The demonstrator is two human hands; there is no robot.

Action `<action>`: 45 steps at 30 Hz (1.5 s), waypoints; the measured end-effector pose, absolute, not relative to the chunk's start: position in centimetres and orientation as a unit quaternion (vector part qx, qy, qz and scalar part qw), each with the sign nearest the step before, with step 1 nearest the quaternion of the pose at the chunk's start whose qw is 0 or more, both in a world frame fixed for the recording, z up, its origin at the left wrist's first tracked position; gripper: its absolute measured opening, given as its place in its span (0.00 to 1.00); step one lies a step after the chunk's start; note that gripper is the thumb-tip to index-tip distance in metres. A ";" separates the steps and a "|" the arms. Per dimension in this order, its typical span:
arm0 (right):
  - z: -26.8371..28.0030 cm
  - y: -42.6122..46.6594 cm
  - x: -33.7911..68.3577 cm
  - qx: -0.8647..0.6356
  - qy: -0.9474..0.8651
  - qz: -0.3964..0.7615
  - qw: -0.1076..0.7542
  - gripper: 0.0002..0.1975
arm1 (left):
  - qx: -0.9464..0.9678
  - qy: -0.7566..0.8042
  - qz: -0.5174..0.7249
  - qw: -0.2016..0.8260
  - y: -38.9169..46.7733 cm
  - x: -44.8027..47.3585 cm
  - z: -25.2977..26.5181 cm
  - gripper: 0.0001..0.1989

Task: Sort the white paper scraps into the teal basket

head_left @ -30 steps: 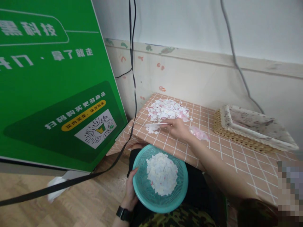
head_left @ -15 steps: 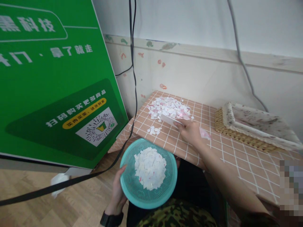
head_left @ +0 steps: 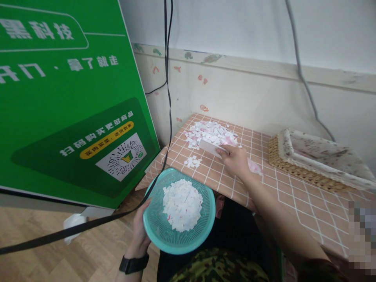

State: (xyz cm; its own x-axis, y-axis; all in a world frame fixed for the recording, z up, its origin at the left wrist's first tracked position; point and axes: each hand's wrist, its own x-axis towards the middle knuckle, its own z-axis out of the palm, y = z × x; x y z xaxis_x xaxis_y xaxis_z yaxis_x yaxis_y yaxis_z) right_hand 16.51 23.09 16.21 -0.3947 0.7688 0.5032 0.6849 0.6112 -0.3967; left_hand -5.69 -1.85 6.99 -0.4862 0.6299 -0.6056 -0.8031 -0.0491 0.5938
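Note:
My left hand (head_left: 141, 225) grips the left rim of a round teal plastic colander (head_left: 155, 231), held below the table's front edge. A mound of small white paper scraps (head_left: 183, 205) lies in it. My right hand (head_left: 235, 158) is closed on a flat white scraper-like card (head_left: 210, 148), its edge by a spread pile of white and pink paper scraps (head_left: 210, 132) on the table. A smaller cluster of scraps (head_left: 193, 161) sits between the card and the table's edge. Under my right wrist lies a pinkish piece (head_left: 255, 167), partly covered.
On the right of the checked tablecloth (head_left: 282, 196) stands a wicker basket (head_left: 311, 172) with a cloth lining. A green cabinet (head_left: 73, 117) rises at left. A black strap (head_left: 96, 225) hangs across the left side, passing over the colander's rim.
The colander has shifted slightly left and up in my left hand. My right hand and the white card stay almost in place, and the view has moved a little.

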 end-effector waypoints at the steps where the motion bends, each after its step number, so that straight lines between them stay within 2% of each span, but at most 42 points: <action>1: 16.2 23.1 16.3 -0.432 -0.835 0.071 0.332 0.13 | -0.088 0.476 0.719 0.500 -1.8 -5.7 7.0 0.05; 11: 16.7 24.2 14.2 -0.374 -0.845 0.146 0.353 0.12 | -0.076 0.478 0.720 0.497 -1.7 -5.9 6.8 0.08; 17: 17.2 24.4 13.0 -0.368 -0.878 0.102 0.289 0.11 | -0.087 0.485 0.717 0.493 -1.6 -5.7 7.2 0.06; 32: 19.4 25.8 11.2 -0.386 -0.892 -0.014 0.233 0.11 | -0.079 0.477 0.715 0.505 -1.9 -5.9 6.6 0.07; 40: 20.1 26.4 11.6 -0.351 -0.908 0.057 0.222 0.10 | -0.080 0.474 0.712 0.512 -1.9 -5.9 6.8 0.07; 45: 20.4 26.8 11.6 -0.338 -0.904 0.098 0.243 0.10 | -0.083 0.480 0.708 0.512 -1.9 -5.9 6.9 0.07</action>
State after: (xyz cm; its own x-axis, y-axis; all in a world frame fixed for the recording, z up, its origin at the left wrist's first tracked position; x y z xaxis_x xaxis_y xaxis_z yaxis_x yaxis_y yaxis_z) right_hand 11.58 26.83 20.39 -0.6536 0.6584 0.3731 0.5637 0.7525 -0.3405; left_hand -5.91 -1.89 6.90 -0.4627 0.6443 -0.6089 -0.8037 -0.0150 0.5949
